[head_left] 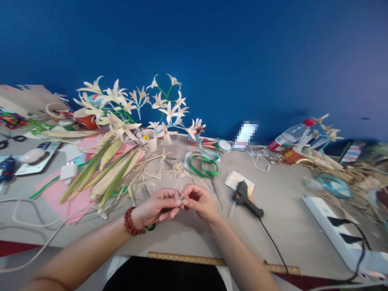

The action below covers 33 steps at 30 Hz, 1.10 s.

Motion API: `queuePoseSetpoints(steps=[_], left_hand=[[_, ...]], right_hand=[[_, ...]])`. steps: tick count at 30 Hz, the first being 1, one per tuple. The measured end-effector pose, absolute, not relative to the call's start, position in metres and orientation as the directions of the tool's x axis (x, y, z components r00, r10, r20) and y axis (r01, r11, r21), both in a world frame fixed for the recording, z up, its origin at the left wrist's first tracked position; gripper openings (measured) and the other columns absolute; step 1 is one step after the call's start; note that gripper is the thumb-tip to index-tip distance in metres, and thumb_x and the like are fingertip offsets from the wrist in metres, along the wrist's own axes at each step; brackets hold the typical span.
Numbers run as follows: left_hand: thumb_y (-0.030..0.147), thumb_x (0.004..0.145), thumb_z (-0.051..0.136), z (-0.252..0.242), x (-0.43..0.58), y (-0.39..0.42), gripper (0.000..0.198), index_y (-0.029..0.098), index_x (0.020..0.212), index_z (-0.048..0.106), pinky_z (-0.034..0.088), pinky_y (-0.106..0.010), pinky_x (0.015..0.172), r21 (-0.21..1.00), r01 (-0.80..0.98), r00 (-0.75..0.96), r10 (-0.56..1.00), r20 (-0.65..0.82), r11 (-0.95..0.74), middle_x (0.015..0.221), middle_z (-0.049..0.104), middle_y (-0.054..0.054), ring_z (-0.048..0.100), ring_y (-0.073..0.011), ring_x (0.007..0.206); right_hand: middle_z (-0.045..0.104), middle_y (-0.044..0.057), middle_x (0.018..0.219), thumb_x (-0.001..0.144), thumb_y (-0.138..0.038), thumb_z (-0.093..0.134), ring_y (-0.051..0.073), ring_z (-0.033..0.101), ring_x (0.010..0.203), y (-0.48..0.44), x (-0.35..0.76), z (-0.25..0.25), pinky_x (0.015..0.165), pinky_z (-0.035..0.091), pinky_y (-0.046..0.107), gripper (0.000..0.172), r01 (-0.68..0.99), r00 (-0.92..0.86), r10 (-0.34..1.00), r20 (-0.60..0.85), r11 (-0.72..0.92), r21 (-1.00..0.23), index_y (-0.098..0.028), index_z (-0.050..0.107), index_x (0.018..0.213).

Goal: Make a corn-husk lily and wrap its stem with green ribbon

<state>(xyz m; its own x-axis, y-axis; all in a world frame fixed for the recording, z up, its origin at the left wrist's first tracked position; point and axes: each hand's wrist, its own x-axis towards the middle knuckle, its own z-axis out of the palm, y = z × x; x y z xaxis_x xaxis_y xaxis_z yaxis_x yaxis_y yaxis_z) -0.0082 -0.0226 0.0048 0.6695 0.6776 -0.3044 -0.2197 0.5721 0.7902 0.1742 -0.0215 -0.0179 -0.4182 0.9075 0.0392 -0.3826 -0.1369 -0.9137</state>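
Observation:
My left hand (165, 205), a red bead bracelet (132, 222) at its wrist, meets my right hand (200, 202) above the front middle of the table. The fingertips of both hands are pinched together on a tiny greenish piece (182, 198); its kind is too small to make out. Under my left wrist, dark scissor handles (150, 226) partly show. Just beyond the hands lie pale husk scraps (178, 170), a green ribbon loop (204, 166) and thin wires (214, 184). Right of my right hand, a black glue gun (247, 200) rests by a white pad (233, 180).
Corn husks (106, 178) lie on pink paper (57, 194) at left. Husk flowers (121, 125) stand in a white cup (148, 141) near the blue wall. At right are a power strip (327, 226), a plastic bottle (287, 137) and blue ribbon (335, 186).

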Motion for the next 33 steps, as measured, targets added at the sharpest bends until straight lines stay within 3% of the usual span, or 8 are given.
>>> queuePoseSetpoints(steps=[3,6,10,15,18,25,33], left_hand=[[0.037,0.079,0.071,0.004,-0.005,-0.024,0.025,0.015,0.074,0.060,0.032,-0.016,0.038,0.861,-0.219,0.597,0.761,-0.253,0.459,0.058,0.066,-0.001,0.049,-0.0057,0.038],[0.033,0.081,0.069,0.006,-0.003,-0.024,0.019,0.016,0.074,0.064,0.048,-0.021,0.057,0.941,-0.185,0.517,0.842,-0.153,0.284,0.065,0.070,-0.003,0.062,-0.0112,0.056],[0.027,0.086,0.062,0.010,-0.003,-0.025,0.014,0.018,0.079,0.070,0.050,-0.025,0.071,0.999,0.025,0.430,0.903,0.009,-0.022,0.076,0.074,-0.003,0.066,-0.0150,0.072],[0.023,0.087,0.058,0.010,-0.004,-0.026,0.014,0.019,0.082,0.071,0.049,-0.028,0.074,0.900,0.293,0.352,0.911,0.214,-0.324,0.080,0.073,-0.004,0.065,-0.0175,0.076],[0.024,0.088,0.056,0.006,-0.004,-0.026,0.016,0.019,0.083,0.070,0.050,-0.028,0.074,0.878,0.318,0.335,0.909,0.249,-0.358,0.082,0.072,-0.004,0.066,-0.0183,0.078],[0.027,0.087,0.058,0.002,0.000,-0.025,0.014,0.020,0.082,0.069,0.051,-0.027,0.072,0.917,0.317,0.227,0.958,0.173,-0.241,0.078,0.073,-0.002,0.067,-0.0175,0.075],[0.023,0.089,0.054,0.021,0.003,-0.025,0.015,0.019,0.079,0.065,0.045,-0.025,0.066,0.874,0.333,0.292,0.920,0.262,-0.355,0.069,0.064,0.000,0.058,-0.0137,0.066]], right_hand=[[0.056,-0.004,0.065,0.072,-0.032,0.082,0.009,0.053,0.052,-0.022,0.174,-0.021,0.049,0.040,0.021,0.024,-0.378,-0.386,0.922,0.030,-0.128,-0.917,-0.018,0.062,0.074],[0.055,-0.004,0.064,0.075,-0.031,0.079,0.010,0.055,0.051,-0.023,0.172,-0.022,0.050,0.041,0.022,0.023,-0.392,-0.360,0.931,0.057,-0.095,-0.915,-0.019,0.060,0.076],[0.054,-0.005,0.062,0.076,-0.033,0.077,0.009,0.053,0.051,-0.024,0.168,-0.021,0.051,0.041,0.022,0.025,-0.369,-0.265,0.961,0.079,-0.025,-0.929,-0.019,0.057,0.073],[0.050,-0.006,0.060,0.074,-0.038,0.076,0.009,0.048,0.051,-0.025,0.163,-0.019,0.050,0.040,0.022,0.026,-0.273,-0.148,0.987,0.058,0.016,-0.962,-0.020,0.057,0.072],[0.049,-0.006,0.059,0.073,-0.039,0.076,0.009,0.046,0.052,-0.026,0.161,-0.019,0.050,0.038,0.022,0.026,-0.230,-0.095,0.994,0.054,0.030,-0.973,-0.020,0.058,0.073],[0.050,-0.006,0.062,0.074,-0.035,0.075,0.009,0.044,0.051,-0.029,0.154,-0.019,0.051,0.037,0.022,0.023,-0.240,0.050,0.997,0.056,0.067,-0.968,-0.020,0.058,0.072],[0.051,-0.006,0.060,0.074,-0.035,0.076,0.008,0.044,0.048,-0.032,0.148,-0.016,0.047,0.035,0.021,0.024,-0.345,0.108,0.994,0.004,0.041,-0.938,-0.020,0.057,0.073]])
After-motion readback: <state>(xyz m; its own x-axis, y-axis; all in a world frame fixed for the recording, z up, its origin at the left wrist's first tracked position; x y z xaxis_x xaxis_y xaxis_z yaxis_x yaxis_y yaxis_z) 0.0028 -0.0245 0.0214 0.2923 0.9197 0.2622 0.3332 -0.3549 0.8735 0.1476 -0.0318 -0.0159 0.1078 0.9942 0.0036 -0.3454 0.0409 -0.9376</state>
